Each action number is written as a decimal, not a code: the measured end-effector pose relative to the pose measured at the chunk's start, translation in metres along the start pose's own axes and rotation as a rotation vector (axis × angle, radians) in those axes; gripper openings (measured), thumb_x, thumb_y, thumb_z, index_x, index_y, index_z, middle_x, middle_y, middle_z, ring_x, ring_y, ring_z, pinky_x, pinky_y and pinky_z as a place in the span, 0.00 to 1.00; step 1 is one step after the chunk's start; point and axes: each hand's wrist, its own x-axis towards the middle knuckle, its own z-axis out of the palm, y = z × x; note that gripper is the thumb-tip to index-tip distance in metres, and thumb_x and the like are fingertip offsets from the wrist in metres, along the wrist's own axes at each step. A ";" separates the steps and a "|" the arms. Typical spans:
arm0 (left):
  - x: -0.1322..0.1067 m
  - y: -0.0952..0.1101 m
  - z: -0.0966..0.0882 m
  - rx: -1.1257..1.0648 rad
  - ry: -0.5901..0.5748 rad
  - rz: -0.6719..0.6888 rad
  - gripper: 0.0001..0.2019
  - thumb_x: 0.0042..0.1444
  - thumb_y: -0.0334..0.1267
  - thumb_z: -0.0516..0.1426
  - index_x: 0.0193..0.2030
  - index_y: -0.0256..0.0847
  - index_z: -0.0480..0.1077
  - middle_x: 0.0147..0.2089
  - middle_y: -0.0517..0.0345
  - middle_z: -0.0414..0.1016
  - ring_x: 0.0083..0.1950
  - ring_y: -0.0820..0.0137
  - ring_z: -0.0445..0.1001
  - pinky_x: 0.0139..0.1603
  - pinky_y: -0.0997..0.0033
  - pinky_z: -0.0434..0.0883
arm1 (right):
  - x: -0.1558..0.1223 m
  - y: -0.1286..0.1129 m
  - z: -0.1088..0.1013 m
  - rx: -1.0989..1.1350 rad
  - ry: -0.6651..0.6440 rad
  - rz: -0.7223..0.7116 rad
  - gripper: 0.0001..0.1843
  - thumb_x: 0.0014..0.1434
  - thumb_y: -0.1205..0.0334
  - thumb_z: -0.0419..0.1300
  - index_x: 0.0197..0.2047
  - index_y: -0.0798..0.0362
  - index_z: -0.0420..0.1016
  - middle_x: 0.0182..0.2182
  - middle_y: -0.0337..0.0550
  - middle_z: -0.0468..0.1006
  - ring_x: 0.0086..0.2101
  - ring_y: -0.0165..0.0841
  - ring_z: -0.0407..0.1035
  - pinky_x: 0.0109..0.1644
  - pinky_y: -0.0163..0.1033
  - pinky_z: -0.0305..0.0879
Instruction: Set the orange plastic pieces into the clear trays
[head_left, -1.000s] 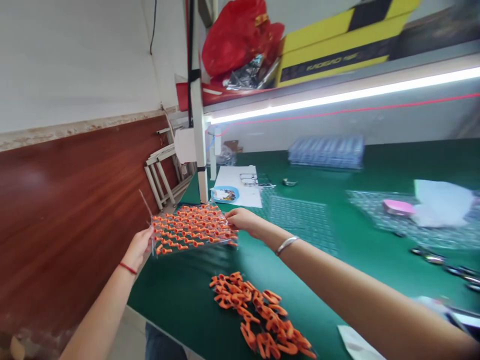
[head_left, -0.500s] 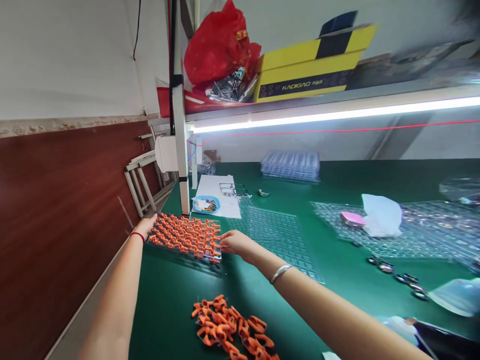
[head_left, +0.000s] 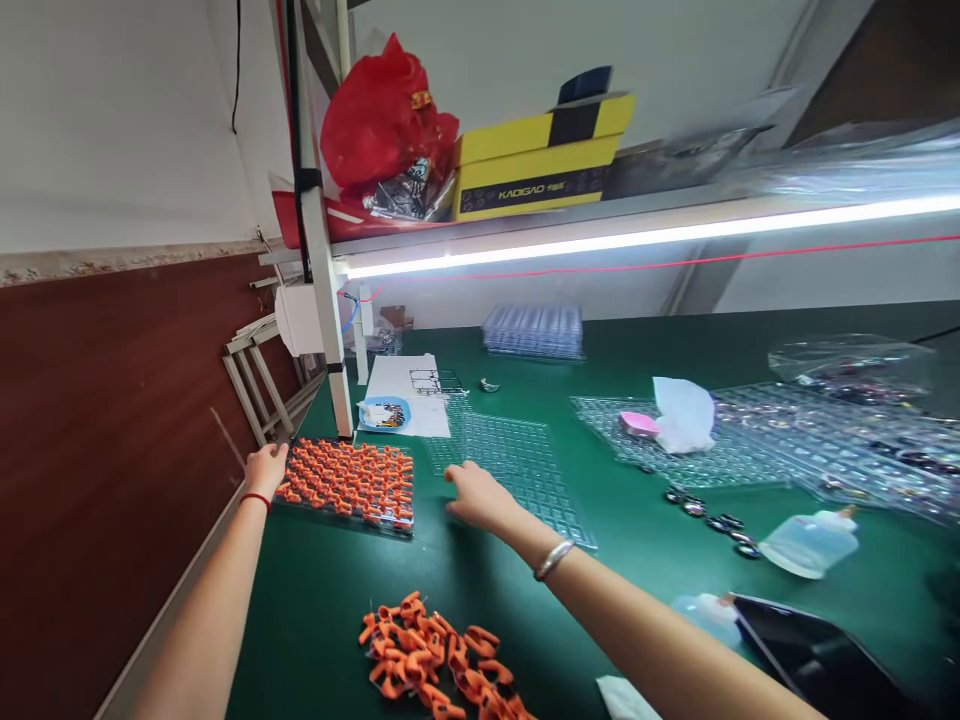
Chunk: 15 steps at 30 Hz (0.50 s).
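A clear plastic tray (head_left: 409,524) filled with rows of small orange plastic parts (head_left: 349,478) lies on the green table at the left. My left hand (head_left: 266,468) grips the tray's left edge, its fingers partly hidden behind the rim. To the right of the tray is my right hand (head_left: 480,495), apart from it, fingers loosely bent and slightly apart with nothing visible in them. Closer to me on the tabletop lies a loose pile of similar orange parts (head_left: 431,650).
Empty-celled clear trays (head_left: 517,460) lie beyond my right hand. A blue dish (head_left: 405,412) stands near the shelf post (head_left: 330,330). Rightward are a pink object (head_left: 639,425), white tissue (head_left: 682,415), a translucent bottle (head_left: 810,542) and a dark phone-like slab (head_left: 814,650).
The tray now rests on the table. My right hand has let go of its right edge and moved away to the right; my left hand stays on the left edge. The view has turned rightward.
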 end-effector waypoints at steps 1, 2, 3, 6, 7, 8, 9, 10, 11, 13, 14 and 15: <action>-0.005 0.003 0.002 -0.023 0.005 0.005 0.16 0.66 0.42 0.59 0.58 0.40 0.70 0.59 0.48 0.72 0.54 0.58 0.75 0.53 0.51 0.75 | -0.006 0.006 -0.002 -0.070 -0.003 0.010 0.18 0.67 0.57 0.62 0.57 0.55 0.71 0.54 0.49 0.72 0.50 0.41 0.71 0.53 0.52 0.71; -0.012 0.008 0.007 -0.066 -0.001 0.012 0.16 0.66 0.42 0.58 0.58 0.40 0.70 0.59 0.48 0.71 0.54 0.58 0.74 0.53 0.51 0.75 | -0.012 0.011 -0.004 -0.130 -0.005 0.014 0.18 0.67 0.57 0.62 0.56 0.55 0.71 0.54 0.49 0.72 0.50 0.41 0.71 0.52 0.52 0.71; -0.021 0.013 0.014 -0.108 -0.020 0.025 0.15 0.67 0.42 0.58 0.58 0.40 0.70 0.60 0.48 0.71 0.55 0.58 0.74 0.54 0.50 0.74 | -0.017 0.014 -0.004 -0.179 -0.007 0.012 0.17 0.67 0.57 0.62 0.56 0.55 0.72 0.53 0.49 0.73 0.49 0.40 0.72 0.52 0.51 0.72; -0.054 0.040 0.049 -0.239 -0.168 0.088 0.14 0.66 0.41 0.59 0.56 0.40 0.71 0.58 0.49 0.73 0.53 0.59 0.75 0.53 0.51 0.75 | -0.028 0.015 -0.005 -0.279 0.015 -0.037 0.16 0.68 0.57 0.62 0.54 0.56 0.72 0.51 0.48 0.74 0.46 0.38 0.73 0.49 0.49 0.73; -0.066 0.051 0.063 -0.286 -0.236 0.105 0.14 0.66 0.41 0.59 0.55 0.39 0.71 0.57 0.49 0.73 0.53 0.60 0.75 0.52 0.52 0.75 | -0.031 0.013 -0.005 -0.303 0.040 -0.062 0.15 0.68 0.57 0.62 0.54 0.56 0.73 0.50 0.47 0.75 0.46 0.38 0.73 0.49 0.48 0.73; -0.078 0.063 0.077 -0.331 -0.297 0.111 0.13 0.66 0.41 0.59 0.55 0.39 0.71 0.56 0.49 0.73 0.52 0.60 0.76 0.52 0.53 0.76 | -0.035 0.011 -0.006 -0.324 0.076 -0.089 0.15 0.68 0.57 0.62 0.53 0.55 0.73 0.50 0.47 0.75 0.46 0.38 0.73 0.49 0.47 0.73; -0.089 0.074 0.089 -0.374 -0.352 0.107 0.13 0.66 0.41 0.59 0.54 0.39 0.71 0.56 0.50 0.74 0.51 0.60 0.76 0.51 0.53 0.76 | -0.039 0.008 -0.008 -0.344 0.123 -0.117 0.14 0.68 0.57 0.62 0.53 0.55 0.73 0.50 0.47 0.75 0.46 0.37 0.73 0.48 0.47 0.74; -0.099 0.086 0.100 -0.417 -0.407 0.099 0.14 0.66 0.41 0.59 0.55 0.39 0.71 0.55 0.49 0.74 0.50 0.61 0.76 0.49 0.55 0.77 | -0.044 0.004 -0.010 -0.362 0.174 -0.148 0.14 0.68 0.58 0.62 0.53 0.55 0.73 0.49 0.47 0.75 0.46 0.37 0.73 0.48 0.46 0.74; -0.108 0.097 0.107 -0.461 -0.452 0.086 0.14 0.66 0.41 0.59 0.55 0.38 0.70 0.54 0.50 0.74 0.48 0.62 0.77 0.47 0.55 0.77 | -0.050 0.000 -0.013 -0.376 0.230 -0.188 0.13 0.68 0.58 0.61 0.52 0.56 0.73 0.49 0.47 0.75 0.45 0.37 0.73 0.48 0.46 0.74; -0.125 0.114 0.111 -0.557 -0.525 0.074 0.15 0.66 0.41 0.59 0.56 0.38 0.70 0.52 0.50 0.75 0.45 0.63 0.77 0.44 0.58 0.78 | -0.069 -0.010 -0.019 -0.388 0.343 -0.304 0.11 0.68 0.59 0.61 0.50 0.56 0.74 0.47 0.47 0.76 0.44 0.36 0.73 0.47 0.45 0.74; -0.133 0.119 0.107 -0.610 -0.542 0.076 0.16 0.65 0.40 0.60 0.58 0.38 0.69 0.51 0.50 0.75 0.43 0.65 0.78 0.42 0.60 0.78 | -0.082 -0.016 -0.022 -0.382 0.399 -0.383 0.10 0.68 0.60 0.61 0.49 0.56 0.74 0.46 0.46 0.76 0.43 0.36 0.74 0.46 0.45 0.74; -0.142 0.121 0.099 -0.662 -0.548 0.085 0.18 0.65 0.38 0.60 0.60 0.38 0.67 0.50 0.50 0.76 0.41 0.66 0.78 0.41 0.63 0.78 | -0.097 -0.021 -0.026 -0.364 0.456 -0.475 0.09 0.68 0.61 0.62 0.48 0.56 0.75 0.45 0.45 0.76 0.43 0.35 0.74 0.46 0.45 0.74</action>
